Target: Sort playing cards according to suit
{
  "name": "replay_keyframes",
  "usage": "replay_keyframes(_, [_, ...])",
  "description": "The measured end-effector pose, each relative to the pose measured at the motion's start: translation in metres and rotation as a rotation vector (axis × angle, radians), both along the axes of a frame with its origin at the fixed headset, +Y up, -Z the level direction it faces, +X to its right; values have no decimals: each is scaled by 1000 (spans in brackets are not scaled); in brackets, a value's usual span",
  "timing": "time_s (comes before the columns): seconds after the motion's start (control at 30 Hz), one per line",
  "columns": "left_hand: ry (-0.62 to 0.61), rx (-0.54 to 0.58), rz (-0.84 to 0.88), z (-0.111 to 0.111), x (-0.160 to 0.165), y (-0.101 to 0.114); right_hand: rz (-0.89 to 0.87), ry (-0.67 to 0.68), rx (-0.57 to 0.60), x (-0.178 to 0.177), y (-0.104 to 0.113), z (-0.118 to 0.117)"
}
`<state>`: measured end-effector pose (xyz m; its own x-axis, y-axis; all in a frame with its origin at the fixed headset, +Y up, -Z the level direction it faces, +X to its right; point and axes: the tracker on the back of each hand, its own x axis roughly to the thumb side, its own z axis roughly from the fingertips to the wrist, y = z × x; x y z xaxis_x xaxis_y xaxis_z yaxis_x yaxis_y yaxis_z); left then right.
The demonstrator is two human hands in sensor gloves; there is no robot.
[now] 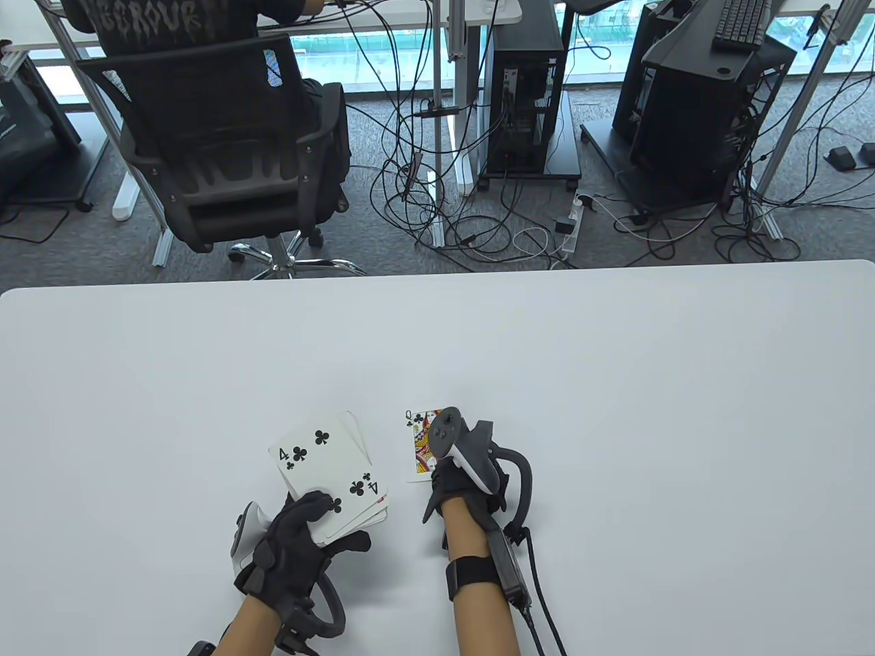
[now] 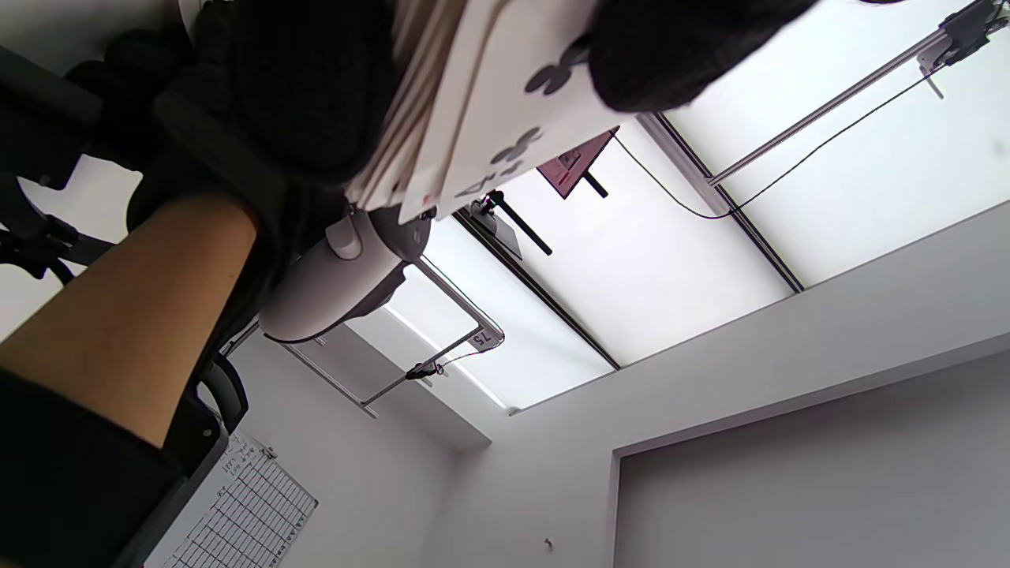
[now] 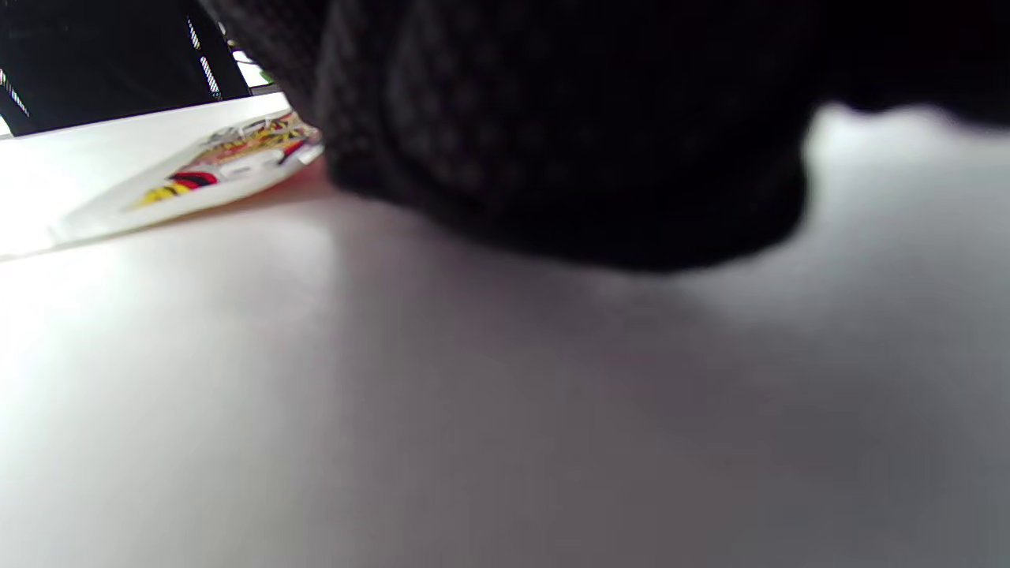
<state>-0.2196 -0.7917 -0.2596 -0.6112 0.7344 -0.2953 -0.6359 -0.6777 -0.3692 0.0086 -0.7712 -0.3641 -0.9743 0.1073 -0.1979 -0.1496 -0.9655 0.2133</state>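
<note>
We held the thin, slippery deck [image 1: 335, 478] in our left hand [image 1: 290, 547], thumb on top; our right hand [image 1: 454, 488] hid its fingers on the queen of clubs [image 1: 418, 447], so we could not tell its grip.

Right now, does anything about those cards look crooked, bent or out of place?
Nothing is damaged. The deck in the left hand is a little fanned, its edges uneven, with the four of clubs on top. The queen of clubs lies on the table, partly under the right hand.
</note>
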Motion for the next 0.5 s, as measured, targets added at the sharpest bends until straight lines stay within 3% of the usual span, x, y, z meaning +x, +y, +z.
replay_keyframes(0.33, [-3, 2, -23, 0, 0, -1, 421, 124, -16, -17, -2, 4])
replay_keyframes(0.43, [-1, -9, -35, 0, -1, -3, 437, 142, 40, -14, 3, 2])
replay_keyframes(0.5, [3, -11, -53, 0, -2, -3, 338, 141, 117, -7, 19, 3])
